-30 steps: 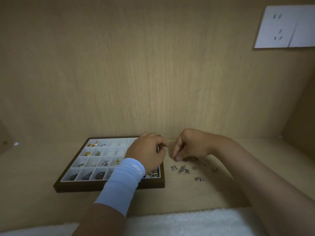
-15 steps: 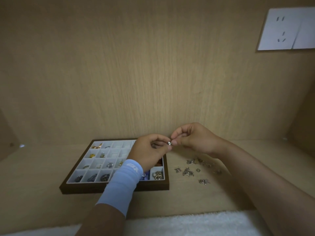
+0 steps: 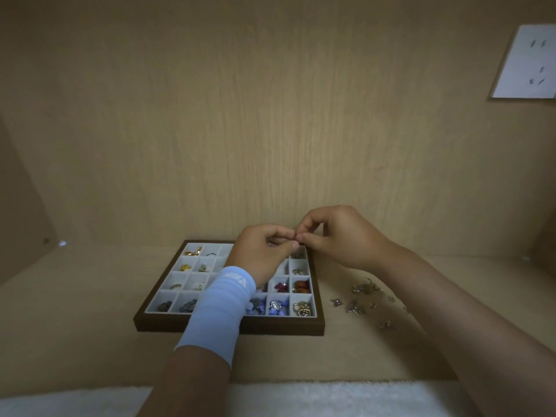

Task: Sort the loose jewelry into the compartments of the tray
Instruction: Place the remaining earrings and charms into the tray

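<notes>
A brown tray with white compartments lies on the wooden shelf; many compartments hold small gold, silver, blue and red pieces. My left hand, with a light blue wrist sleeve, hovers over the tray's far right part. My right hand meets it fingertip to fingertip above the tray's far right corner. Both pinch one tiny jewelry piece, which the fingers almost hide. Loose silver jewelry lies scattered on the shelf right of the tray.
A wooden back wall rises right behind the tray. A white wall socket sits high at the right. A white fuzzy cloth runs along the shelf's near edge. Side walls close in left and right.
My right hand rose from the loose pile with a small piece and met my left hand over the tray. The camera view shifted, so the tray sits more central now.
</notes>
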`<state>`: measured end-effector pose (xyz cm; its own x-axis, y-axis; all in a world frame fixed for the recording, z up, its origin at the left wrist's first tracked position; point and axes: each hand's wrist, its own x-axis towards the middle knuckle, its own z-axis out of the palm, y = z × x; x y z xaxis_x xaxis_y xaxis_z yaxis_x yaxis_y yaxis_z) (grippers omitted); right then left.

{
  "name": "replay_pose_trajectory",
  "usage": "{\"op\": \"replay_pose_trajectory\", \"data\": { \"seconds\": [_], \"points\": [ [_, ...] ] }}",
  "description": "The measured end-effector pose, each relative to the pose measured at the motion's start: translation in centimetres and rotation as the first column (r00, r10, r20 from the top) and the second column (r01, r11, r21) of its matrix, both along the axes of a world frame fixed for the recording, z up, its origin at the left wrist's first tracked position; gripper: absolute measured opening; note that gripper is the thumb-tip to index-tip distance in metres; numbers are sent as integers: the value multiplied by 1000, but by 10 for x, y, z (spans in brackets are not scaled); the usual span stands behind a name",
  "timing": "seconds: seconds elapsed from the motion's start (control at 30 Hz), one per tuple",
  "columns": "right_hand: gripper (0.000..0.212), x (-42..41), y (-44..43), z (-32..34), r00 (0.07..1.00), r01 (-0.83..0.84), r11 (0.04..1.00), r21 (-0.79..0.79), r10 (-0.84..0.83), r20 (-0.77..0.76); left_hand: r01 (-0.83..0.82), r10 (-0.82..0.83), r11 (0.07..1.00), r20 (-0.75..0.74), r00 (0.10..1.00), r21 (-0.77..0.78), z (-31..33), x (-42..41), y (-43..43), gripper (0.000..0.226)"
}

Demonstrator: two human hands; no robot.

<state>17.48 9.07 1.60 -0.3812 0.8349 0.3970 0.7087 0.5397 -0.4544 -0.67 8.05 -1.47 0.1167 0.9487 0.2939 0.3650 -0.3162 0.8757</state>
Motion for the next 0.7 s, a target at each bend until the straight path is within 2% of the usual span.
{"op": "replay_pose_trajectory", "data": {
  "seconds": [0.07, 0.13, 0.2, 0.27, 0.6, 0.7],
  "points": [
    [6, -7, 6, 3, 995, 26, 999, 20, -28, 100, -34, 34, 999, -34, 999, 3, -4, -6, 2, 15],
    [5, -13, 12, 4, 998, 13, 999, -38, -10, 62, -129, 134, 991, -188, 973, 40, -10, -14, 6, 23],
    [7, -20, 18, 3, 1000, -4, 994, -113, 6, 23, -195, 210, 978, -427, 879, 80, -14, -22, 6, 31],
    [6, -26, 25, -2, 998, 11, 987, -161, 1, 69, -201, 203, 977, -574, 793, 68, -17, -26, 5, 37],
    [12, -47, 39, -8, 926, 126, 967, -223, -34, 376, -196, 186, 979, -606, 773, 50, -25, -24, 10, 40],
    [13, -53, 40, -4, 891, 145, 970, -194, -43, 452, -200, 192, 978, -609, 769, 56, -25, -23, 9, 40]
  ]
}}
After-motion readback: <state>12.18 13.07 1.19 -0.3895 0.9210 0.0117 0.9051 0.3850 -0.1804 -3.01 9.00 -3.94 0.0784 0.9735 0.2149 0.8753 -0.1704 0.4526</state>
